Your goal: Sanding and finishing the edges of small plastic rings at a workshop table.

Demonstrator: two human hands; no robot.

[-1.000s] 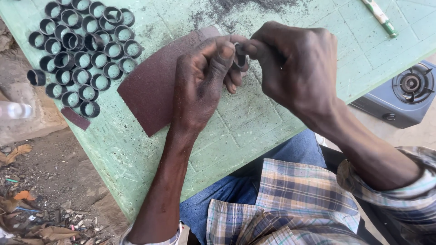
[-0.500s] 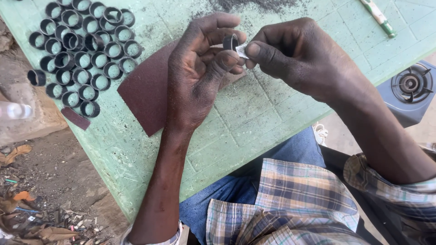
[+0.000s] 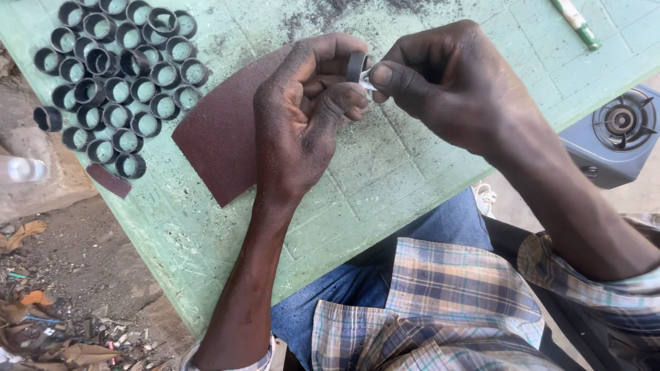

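Note:
My left hand [image 3: 302, 117] holds a short black ring [image 3: 356, 66] between thumb and fingertips, above a green tiled board [image 3: 385, 172]. My right hand [image 3: 447, 82] pinches a small pale scrap [image 3: 366, 81] against the ring's edge. Under my left hand lies a curved sheet of dark red sandpaper [image 3: 220, 144]. Many more black rings [image 3: 117, 75] stand packed together at the board's far left.
A small strip of sandpaper [image 3: 108, 181] lies near the board's left edge. One ring [image 3: 48, 118] sits on its side at that edge. A green and white marker [image 3: 576, 22] lies at the top right. A small grey gas burner [image 3: 615, 134] stands on the ground at the right.
Both hands have lifted slightly and turned the ring. My left fingers have opened around it, so the ring and the pale scrap show more plainly.

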